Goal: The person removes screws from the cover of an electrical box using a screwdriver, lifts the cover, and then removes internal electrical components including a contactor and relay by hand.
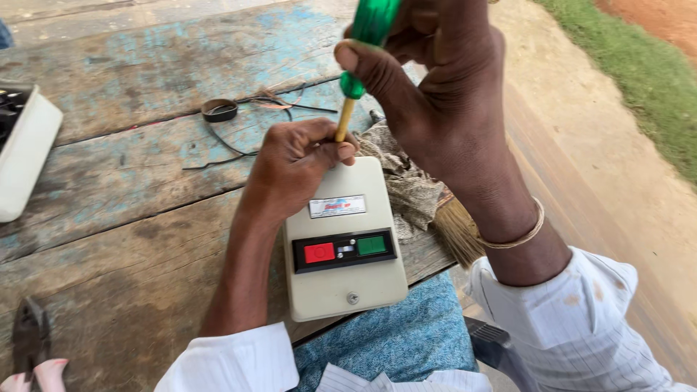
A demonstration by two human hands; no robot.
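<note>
Worn wooden surface (131, 94): tape roll (219, 110) with black wires (239, 138) at centre; white case (25, 149) left of the roll; pliers (30, 337) nearer; rag (410, 189), brush (459, 232) right.

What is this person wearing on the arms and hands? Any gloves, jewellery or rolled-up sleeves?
No gloves: both the left hand and the right hand are bare. Each arm wears a white shirt sleeve with fine stripes, pushed back from the wrist; the left cuff sits well up the forearm, and the right cuff shows small brownish stains. A thin pale bangle circles the right wrist. No rings or watch are visible.
</note>
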